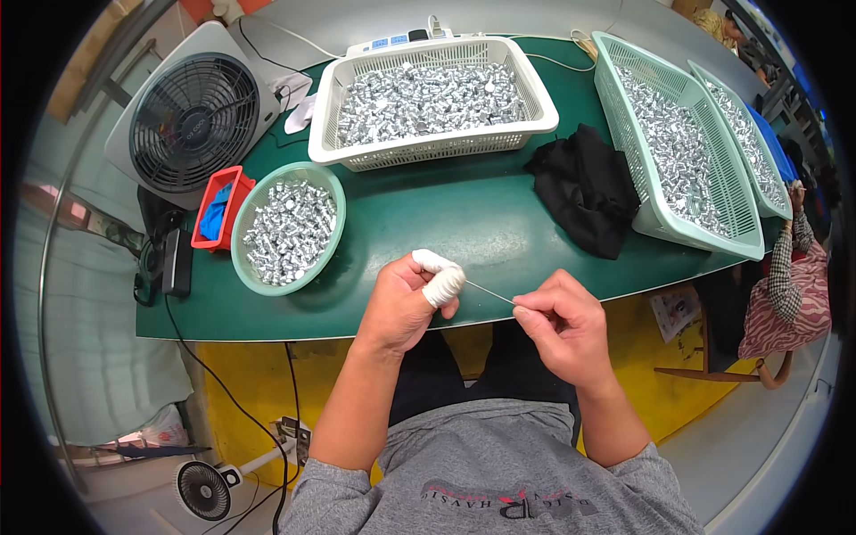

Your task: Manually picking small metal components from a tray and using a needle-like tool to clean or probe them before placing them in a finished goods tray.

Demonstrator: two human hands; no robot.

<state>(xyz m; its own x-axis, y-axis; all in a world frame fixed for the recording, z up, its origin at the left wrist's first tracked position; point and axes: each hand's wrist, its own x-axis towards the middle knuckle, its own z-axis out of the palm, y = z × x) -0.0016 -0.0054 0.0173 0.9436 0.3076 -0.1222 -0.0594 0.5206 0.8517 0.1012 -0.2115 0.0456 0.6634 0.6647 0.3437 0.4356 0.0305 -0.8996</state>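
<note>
My left hand (406, 299) is above the table's near edge, its thumb and index finger wrapped in white and curled together. A thin pale thread (490, 292) runs taut from the wrapped fingertips to my right hand (563, 325). The right thumb and index finger pinch the thread's other end. Whether it is wound round the white wrapping or gripped between the left fingers is hard to make out. Left of my hands, a round light-green basket (339, 218) holds many small silvery metal parts (290, 234).
A white basket (437, 143) of metal parts stands at the back of the green table (446, 209). Two pale-green baskets (664, 214) stand at the right, near a black cloth (584, 187). A fan (196, 129) and a red box (207, 196) are left. Another person (789, 294) sits far right.
</note>
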